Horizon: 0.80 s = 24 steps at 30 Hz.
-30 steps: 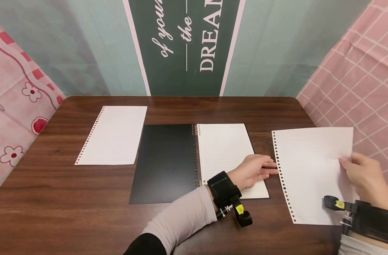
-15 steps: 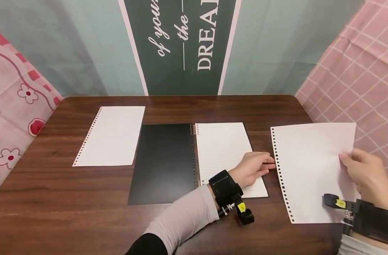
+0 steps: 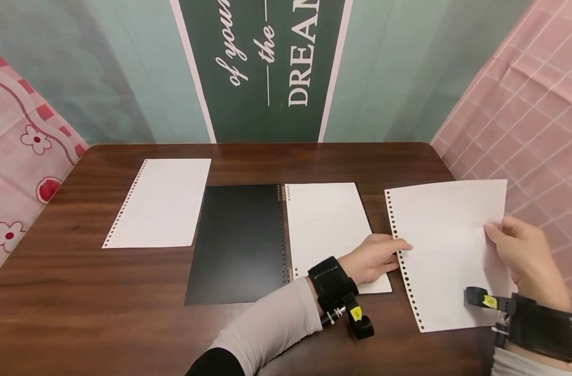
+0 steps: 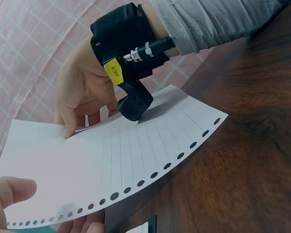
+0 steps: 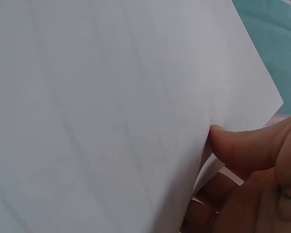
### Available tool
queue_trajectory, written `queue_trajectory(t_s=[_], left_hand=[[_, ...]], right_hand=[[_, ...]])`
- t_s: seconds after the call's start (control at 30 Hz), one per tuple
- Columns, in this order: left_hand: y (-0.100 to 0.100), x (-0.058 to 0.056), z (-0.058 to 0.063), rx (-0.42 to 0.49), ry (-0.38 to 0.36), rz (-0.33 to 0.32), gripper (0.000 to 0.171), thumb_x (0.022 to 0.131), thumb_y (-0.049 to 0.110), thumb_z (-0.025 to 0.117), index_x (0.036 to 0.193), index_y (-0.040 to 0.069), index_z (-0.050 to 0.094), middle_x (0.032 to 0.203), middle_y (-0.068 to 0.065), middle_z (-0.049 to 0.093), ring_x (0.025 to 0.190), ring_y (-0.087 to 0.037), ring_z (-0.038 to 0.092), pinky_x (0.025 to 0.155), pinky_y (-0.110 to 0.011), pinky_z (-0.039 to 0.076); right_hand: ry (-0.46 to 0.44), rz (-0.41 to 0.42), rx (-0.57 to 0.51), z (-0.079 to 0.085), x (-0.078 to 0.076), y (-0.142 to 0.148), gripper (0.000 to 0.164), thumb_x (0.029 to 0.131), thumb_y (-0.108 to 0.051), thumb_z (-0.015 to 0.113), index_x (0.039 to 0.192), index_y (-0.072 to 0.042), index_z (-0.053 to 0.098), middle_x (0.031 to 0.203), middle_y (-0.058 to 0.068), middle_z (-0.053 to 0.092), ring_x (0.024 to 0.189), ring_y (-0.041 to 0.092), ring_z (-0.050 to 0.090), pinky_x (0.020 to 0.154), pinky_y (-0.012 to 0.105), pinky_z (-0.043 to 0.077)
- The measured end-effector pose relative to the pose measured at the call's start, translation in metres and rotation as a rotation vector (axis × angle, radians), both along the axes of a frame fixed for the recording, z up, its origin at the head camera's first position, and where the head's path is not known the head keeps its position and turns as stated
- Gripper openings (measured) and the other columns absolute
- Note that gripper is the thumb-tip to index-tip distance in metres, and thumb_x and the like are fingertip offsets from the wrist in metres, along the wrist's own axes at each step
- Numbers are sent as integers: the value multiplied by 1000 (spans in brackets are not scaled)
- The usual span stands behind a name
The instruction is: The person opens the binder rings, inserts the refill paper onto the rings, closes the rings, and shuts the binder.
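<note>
A white loose-leaf sheet (image 3: 450, 256), lined and punched along its left edge, is raised at the table's right side. My right hand (image 3: 525, 256) pinches its right edge, thumb in front and fingers behind; the right wrist view shows this thumb (image 5: 247, 145) pressing the paper into a bend. At the punched edge my left hand (image 3: 372, 257) holds the sheet between thumb and fingers. In the left wrist view its thumb (image 4: 19, 189) lies over the paper, with fingers (image 4: 82, 226) beneath. Below the left hand lies an open ring binder with lined pages (image 3: 328, 224), partly covered by that hand.
The binder's black cover (image 3: 238, 243) lies flat to the left of its pages. Another punched sheet (image 3: 159, 203) rests farther left on the brown wooden table (image 3: 102, 308). Patterned cloths hang behind the table and at both sides.
The sheet has moved left with my right hand to meet my left hand. My left thumb has come over its punched edge, where earlier the fingers were stretched out beside it.
</note>
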<state>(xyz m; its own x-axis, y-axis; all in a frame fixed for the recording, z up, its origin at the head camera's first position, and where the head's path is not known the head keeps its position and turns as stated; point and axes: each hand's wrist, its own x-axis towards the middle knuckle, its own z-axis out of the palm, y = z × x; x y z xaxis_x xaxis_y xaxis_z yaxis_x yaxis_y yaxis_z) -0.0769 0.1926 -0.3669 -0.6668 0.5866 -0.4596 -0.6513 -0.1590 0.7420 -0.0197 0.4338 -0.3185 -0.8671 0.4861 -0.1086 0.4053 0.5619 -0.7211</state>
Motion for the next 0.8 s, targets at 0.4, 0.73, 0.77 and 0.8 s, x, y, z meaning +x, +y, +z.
queue_trajectory(t_s=[0.4,0.73,0.77,0.8], left_hand=[[-4,3,2,42,43,-12,22,86,-1,64,107,3,59,103,-1,59,95,-13,58,103,-38,47],[-5,4,0,78,95,-22,16,88,-1,67,101,9,68,93,2,69,83,-9,64,80,-25,53],[-5,4,0,76,99,-21,17,88,-1,67,101,9,68,93,2,70,84,-10,65,80,-25,54],[-6,5,0,70,101,-15,17,87,-2,68,100,9,69,94,1,71,85,-11,66,81,-26,55]], right_hand=[[51,-2,-58,7,2,-13,32,102,-26,51,72,-30,62,69,-19,49,75,4,40,59,23,38],[109,4,-93,9,0,-19,32,101,-22,53,71,-20,62,65,-15,48,74,5,38,57,25,33],[116,1,-103,9,-1,-20,31,101,-21,54,71,-20,62,65,-14,47,74,5,38,56,26,32],[118,-2,-105,9,-1,-21,31,101,-21,54,71,-20,62,65,-14,47,74,5,38,56,26,32]])
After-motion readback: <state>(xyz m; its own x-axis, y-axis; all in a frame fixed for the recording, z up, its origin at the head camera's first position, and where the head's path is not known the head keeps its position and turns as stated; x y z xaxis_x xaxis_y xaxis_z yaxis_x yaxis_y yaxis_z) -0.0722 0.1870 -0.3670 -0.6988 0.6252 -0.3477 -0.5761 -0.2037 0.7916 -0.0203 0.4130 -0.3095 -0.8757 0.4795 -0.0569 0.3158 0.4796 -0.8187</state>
